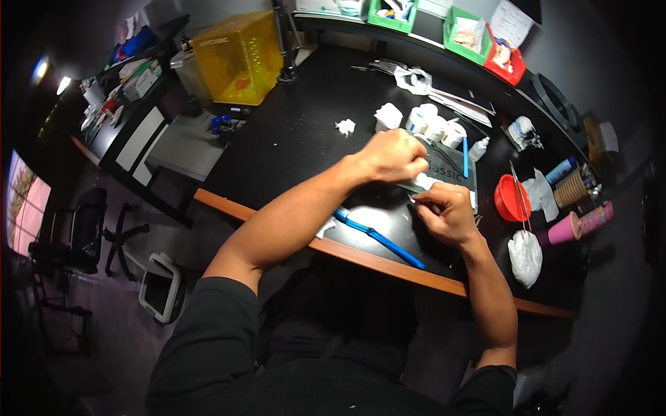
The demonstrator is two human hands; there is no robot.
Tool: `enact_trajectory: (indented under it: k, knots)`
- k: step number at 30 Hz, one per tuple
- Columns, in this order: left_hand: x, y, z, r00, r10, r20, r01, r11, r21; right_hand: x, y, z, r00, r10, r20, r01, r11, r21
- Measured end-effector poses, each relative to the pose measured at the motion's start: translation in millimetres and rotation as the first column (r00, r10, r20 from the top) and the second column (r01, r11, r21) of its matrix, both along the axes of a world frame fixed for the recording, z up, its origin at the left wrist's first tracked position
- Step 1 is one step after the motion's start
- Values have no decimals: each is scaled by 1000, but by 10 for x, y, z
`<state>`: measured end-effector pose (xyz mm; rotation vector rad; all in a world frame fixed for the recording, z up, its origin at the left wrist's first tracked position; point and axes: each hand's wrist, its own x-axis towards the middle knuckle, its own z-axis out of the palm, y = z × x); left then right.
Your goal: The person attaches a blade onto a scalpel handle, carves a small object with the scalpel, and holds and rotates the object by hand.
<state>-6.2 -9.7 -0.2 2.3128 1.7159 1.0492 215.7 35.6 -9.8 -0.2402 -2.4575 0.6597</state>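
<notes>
My left hand point(392, 156) is closed, its knuckles up, over a dark slab lettered "Classic" point(454, 166). A small white piece point(423, 182) shows just below its fingers; I cannot tell whether the hand grips it. Lower and to the right, my right hand point(446, 211) is closed in a pinch, with a tiny pale tip at its fingers too small to name. Nearer the table edge lies a long blue plastic tool point(378, 239). Beyond the left hand stand several white jars point(420, 119), a blue stick point(465, 158) and a small white dropper bottle point(479, 148).
On the right are a red bowl point(510, 201) with thin sticks, a white wrapped bundle point(525, 260) and a pink cup point(565, 229). A yellow translucent box point(239, 59) stands back left. Green bins point(463, 38) line the rear shelf. The table has a wooden front edge point(388, 266).
</notes>
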Motion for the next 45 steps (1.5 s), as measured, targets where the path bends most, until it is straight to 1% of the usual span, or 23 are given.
enact_trajectory:
  k: [1,4,5,11,12,14,20,22,24,26,27,28,30,32,33,36,37,40,41,42,44,45]
  knots:
    - [28,-10,-13,1000,-24,-8,24,1000,5,-30,-21,-13,999,21,-40,-21,1000,15]
    - [112,-27,-34,996,-84,-27,85,996,32,-55,-51,-5,999,32,-35,-32,999,1]
    - [130,-32,-35,996,-82,-20,82,997,-11,-55,-53,-4,998,32,-48,-32,999,-7]
    - [158,-3,-104,995,-96,-4,96,981,171,-66,-69,-22,991,-51,-127,38,994,-98]
    - [136,2,-110,995,-98,-1,96,976,195,-76,-60,-27,992,-44,-120,34,996,-81]
    - [94,-2,-99,996,-84,-17,86,975,204,-71,-47,-52,994,-38,-103,33,998,-52]
    - [75,-5,-68,998,-68,-9,68,981,180,-84,-74,-53,990,-64,-129,47,991,-124]
    - [51,-14,-35,999,-43,-7,43,988,149,-78,-75,-57,990,-65,-125,48,990,-135]
    - [30,-28,7,1000,4,9,-6,976,220,-69,-55,-51,990,-52,-128,37,993,-116]
    - [12,-14,44,996,85,28,-89,973,214,-63,-50,-14,988,-68,-138,55,994,-90]
    - [28,-20,54,988,127,92,-143,970,198,-62,-43,-8,987,-83,-138,72,993,-89]
    - [40,-51,115,985,123,125,-141,978,156,-56,-28,-10,986,-97,-138,85,993,-87]
    - [45,-46,138,972,169,164,-188,976,108,-41,19,-17,981,-134,-142,125,989,-74]
    - [29,-1,70,969,195,151,-217,965,148,-27,53,-31,976,-167,-141,155,984,-91]
    - [16,16,42,967,211,144,-234,957,171,-28,70,-38,972,-164,-171,150,985,-90]
    - [19,16,29,966,213,146,-235,960,153,-16,102,-37,966,-182,-184,167,981,-94]
    - [18,6,32,964,244,103,-256,958,129,-13,118,-44,965,-184,-188,172,982,-82]
    - [36,18,-15,963,247,106,-261,954,147,-4,121,-19,964,-203,-172,191,978,-81]
    - [25,12,-10,968,240,66,-246,964,101,-8,122,-11,965,-202,-170,192,979,-76]
    - [34,21,-40,970,234,66,-242,955,171,-6,115,-3,965,-202,-165,193,979,-71]
    - [35,8,-48,977,206,53,-213,960,183,7,117,2,968,-199,-154,192,980,-59]
    - [34,0,-51,978,206,21,-205,950,237,9,118,-2,969,-195,-149,189,981,-53]
